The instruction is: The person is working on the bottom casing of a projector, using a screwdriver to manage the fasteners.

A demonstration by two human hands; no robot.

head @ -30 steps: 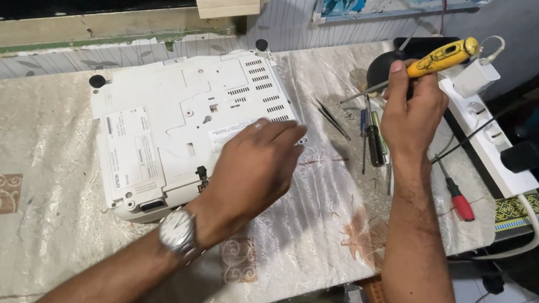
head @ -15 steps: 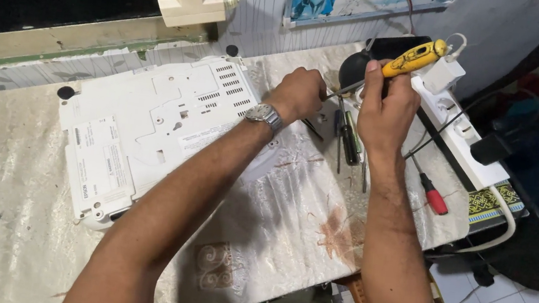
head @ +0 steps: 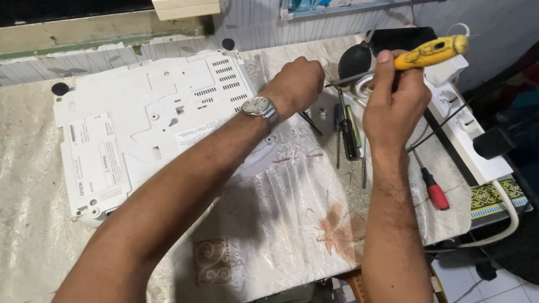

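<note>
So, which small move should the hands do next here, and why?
Probably bring the yellow-handled screwdriver back down to the white device. The right hand holds it raised over the loose tools, its tip near the closed left hand, which may be pinching something small; that is hidden. The device lies underside up on the table.

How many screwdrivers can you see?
3. The yellow-handled screwdriver is in the right hand; the dark-handled one and the red-handled one lie on the table. Others may be hidden behind the hands.
</note>
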